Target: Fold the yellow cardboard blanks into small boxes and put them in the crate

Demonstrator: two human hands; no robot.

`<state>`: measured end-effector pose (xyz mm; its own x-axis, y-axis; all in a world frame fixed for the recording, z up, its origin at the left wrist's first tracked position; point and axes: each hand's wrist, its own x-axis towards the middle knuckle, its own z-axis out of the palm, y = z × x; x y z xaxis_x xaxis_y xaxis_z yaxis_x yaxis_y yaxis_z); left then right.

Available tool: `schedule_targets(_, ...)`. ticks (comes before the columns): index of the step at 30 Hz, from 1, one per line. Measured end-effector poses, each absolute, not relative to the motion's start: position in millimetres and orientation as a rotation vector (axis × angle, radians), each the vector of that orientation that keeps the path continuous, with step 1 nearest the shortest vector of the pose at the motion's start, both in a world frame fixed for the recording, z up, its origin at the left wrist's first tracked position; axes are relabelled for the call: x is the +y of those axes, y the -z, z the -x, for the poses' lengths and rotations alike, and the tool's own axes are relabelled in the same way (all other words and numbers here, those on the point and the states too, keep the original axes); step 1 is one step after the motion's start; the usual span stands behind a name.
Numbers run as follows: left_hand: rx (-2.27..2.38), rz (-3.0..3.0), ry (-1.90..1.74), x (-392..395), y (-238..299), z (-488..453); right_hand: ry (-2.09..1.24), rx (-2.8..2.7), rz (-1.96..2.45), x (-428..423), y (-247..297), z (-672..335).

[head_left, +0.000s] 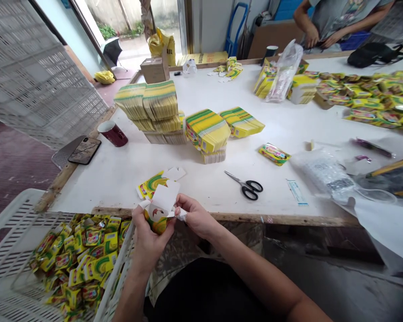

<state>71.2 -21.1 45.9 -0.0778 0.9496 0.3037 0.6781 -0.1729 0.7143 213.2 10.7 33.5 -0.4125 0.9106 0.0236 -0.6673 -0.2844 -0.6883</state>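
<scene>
My left hand [149,237] is wrapped round a small yellow-green cardboard box [159,223], its white flaps standing open at the top. At the box's right side, my right hand [193,217] pinches at a flap, with white tape or wrapping showing about its fingertips. Just beyond lies a flat, unfolded yellow-green carton [151,184] on the white table [201,188]. Black-handled scissors [246,184] rest to the right of my hands. Inside the held box the contents are hard to make out.
To the left, a white plastic crate [16,203] holds many small filled boxes [94,259]. Stacks of flat cartons [161,107] stand mid-table. A maroon mug [113,134] and a phone [84,150] sit at the left edge. Across the table is another person [339,22].
</scene>
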Motion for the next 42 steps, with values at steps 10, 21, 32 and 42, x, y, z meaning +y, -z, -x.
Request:
schedule_targets(10,1.794,-2.076,-0.912,-29,-38,-80,-1.869,-0.945,0.601,17,-40,-210)
schedule_targets(21,1.816,-2.031,-0.65,-21,-47,-77,-1.738,-1.175,0.708,9,-31,-215)
schedule_targets(32,1.701,-2.082,-0.65,-17,-31,-76,-1.177,-1.803,0.769,3,-48,-217)
schedule_targets(42,1.86,-2.065,-0.678,-22,-49,-44,-1.001,-2.203,0.886,11,-29,-228)
